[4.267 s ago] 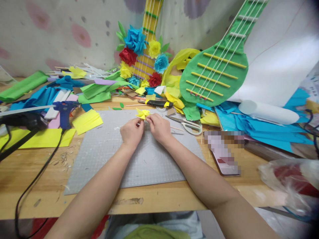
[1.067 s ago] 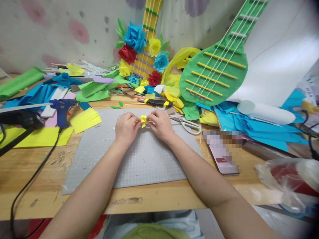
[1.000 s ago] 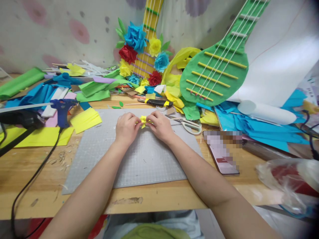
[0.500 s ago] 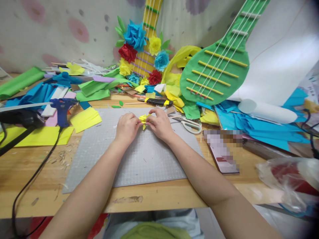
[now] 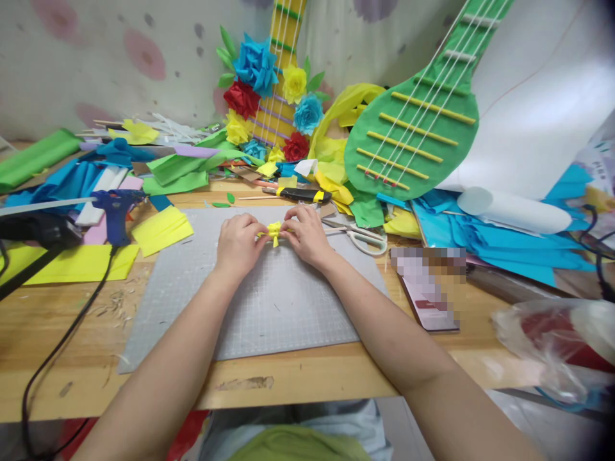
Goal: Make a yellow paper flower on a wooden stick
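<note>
Between my two hands is a small yellow paper flower (image 5: 274, 229), held over the far part of a grey cutting mat (image 5: 288, 307). My left hand (image 5: 241, 243) pinches its left side with thumb and fingers. From the other side, my right hand (image 5: 307, 235) has its fingertips closed on the flower's right edge. A narrow yellow strip hangs down from the flower's middle. Just right of my right hand lie white-handled scissors (image 5: 368, 241), and beyond the hands rests a black and yellow utility knife (image 5: 305, 194).
A blue glue gun (image 5: 118, 214) with a black cord sits left, near yellow paper sheets (image 5: 162, 230). A yellow paper instrument (image 5: 273, 121) with paper flowers and a green one (image 5: 413, 141) stand behind. A phone (image 5: 427, 294) and a plastic bag (image 5: 552, 339) lie right.
The hands have shifted very slightly and the yellow flower has turned a little between the fingertips, its strip now hanging downward. The whole view has moved slightly.
</note>
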A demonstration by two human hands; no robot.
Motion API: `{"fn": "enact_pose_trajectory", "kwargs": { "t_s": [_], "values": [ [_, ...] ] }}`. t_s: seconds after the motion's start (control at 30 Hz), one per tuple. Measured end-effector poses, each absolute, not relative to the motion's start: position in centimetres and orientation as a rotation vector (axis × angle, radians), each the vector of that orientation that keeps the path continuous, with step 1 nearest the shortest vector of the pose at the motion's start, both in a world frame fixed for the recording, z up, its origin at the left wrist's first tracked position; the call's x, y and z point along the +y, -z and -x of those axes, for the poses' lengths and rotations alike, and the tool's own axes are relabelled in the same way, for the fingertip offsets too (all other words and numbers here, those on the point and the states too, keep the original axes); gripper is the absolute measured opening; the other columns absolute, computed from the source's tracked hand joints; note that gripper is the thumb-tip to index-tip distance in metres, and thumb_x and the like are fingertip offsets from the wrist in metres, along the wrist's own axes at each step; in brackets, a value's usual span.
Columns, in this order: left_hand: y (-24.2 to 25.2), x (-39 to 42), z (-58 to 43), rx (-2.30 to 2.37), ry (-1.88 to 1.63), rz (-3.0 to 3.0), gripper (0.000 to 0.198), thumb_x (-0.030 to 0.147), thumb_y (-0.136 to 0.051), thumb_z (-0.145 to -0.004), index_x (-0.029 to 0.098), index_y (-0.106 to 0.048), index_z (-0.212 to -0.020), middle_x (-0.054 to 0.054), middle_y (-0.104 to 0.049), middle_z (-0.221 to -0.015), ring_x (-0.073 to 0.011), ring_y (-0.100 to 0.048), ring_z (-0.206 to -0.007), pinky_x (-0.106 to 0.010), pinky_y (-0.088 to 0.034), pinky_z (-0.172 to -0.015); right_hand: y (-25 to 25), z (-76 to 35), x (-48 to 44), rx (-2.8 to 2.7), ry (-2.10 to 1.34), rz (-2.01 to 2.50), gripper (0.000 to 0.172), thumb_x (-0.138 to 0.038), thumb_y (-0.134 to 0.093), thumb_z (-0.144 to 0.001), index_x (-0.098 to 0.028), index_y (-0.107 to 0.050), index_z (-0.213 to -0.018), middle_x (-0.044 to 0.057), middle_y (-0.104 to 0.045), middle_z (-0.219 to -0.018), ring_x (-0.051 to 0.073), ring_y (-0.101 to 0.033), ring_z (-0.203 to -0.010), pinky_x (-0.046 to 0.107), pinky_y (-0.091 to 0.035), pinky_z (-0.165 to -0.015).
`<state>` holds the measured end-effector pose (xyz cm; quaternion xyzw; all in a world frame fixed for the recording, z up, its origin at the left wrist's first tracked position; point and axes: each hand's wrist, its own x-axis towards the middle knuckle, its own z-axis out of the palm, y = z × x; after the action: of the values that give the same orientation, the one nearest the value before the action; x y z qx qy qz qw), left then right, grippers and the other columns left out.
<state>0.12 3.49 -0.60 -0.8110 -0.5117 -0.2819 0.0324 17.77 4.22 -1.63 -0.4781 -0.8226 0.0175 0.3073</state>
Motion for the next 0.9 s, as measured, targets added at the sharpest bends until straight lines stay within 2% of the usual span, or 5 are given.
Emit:
{"fn": "enact_pose_trajectory", "kwargs": {
  "t_s": [0.5,0.6,0.67,0.77,0.9],
  "values": [
    [0.4,3.2,-0.3,-1.543,0.885,2.453,0.014,0.028,-0.052,-0.079,0.022,-0.064,-0.075,-0.005,-0.059,-0.079,-0.0199,-0.051,-0.079,-0.036,-0.033,-0.072,1.4,-17.6,4.0,-2.165,-0.092,1.272,0.011,-0.028,-0.056,-0.081,-0.022,-0.065,-0.082,0.006,-0.054,-0.101,0.022,-0.039,-0.104,0.038,-0.031,-0.092],
    [0.2,2.7,-0.6,-1.539,1.006,2.397,0.012,0.024,-0.054,-0.075,0.020,-0.062,-0.083,-0.006,-0.058,-0.086,-0.0208,-0.051,-0.085,-0.036,-0.034,-0.075,1.4,-17.6,3.9,-2.083,-0.115,1.288,0.010,-0.025,-0.055,-0.080,-0.021,-0.064,-0.081,0.007,-0.054,-0.098,0.022,-0.042,-0.100,0.037,-0.034,-0.089],
    [0.1,2.4,-1.1,-1.510,1.066,2.374,0.022,0.022,-0.057,-0.070,0.018,-0.060,-0.091,-0.008,-0.057,-0.094,-0.0222,-0.050,-0.092,-0.036,-0.035,-0.079,1.4,-17.6,3.9,-2.016,-0.110,1.308,0.010,-0.023,-0.054,-0.081,-0.020,-0.063,-0.081,0.007,-0.054,-0.096,0.021,-0.043,-0.097,0.036,-0.035,-0.087],
    [0.2,2.0,-1.8,-1.455,1.054,2.368,0.028,0.027,-0.061,-0.067,0.017,-0.058,-0.093,-0.009,-0.057,-0.096,-0.0234,-0.049,-0.093,-0.036,-0.034,-0.080,1.4,-17.5,3.8,-1.961,-0.083,1.320,0.010,-0.023,-0.054,-0.081,-0.019,-0.063,-0.079,0.007,-0.054,-0.094,0.021,-0.044,-0.096,0.036,-0.036,-0.086],
    [0.7,2.4,-2.3,-1.499,1.016,2.269,0.018,0.033,-0.058,-0.073,0.020,-0.061,-0.085,-0.008,-0.059,-0.089,-0.0223,-0.049,-0.086,-0.036,-0.033,-0.076,1.5,-17.2,3.6,-1.950,-0.076,1.339,0.010,-0.025,-0.054,-0.081,-0.019,-0.062,-0.077,0.007,-0.055,-0.092,0.021,-0.045,-0.094,0.035,-0.036,-0.085]
  ]
}}
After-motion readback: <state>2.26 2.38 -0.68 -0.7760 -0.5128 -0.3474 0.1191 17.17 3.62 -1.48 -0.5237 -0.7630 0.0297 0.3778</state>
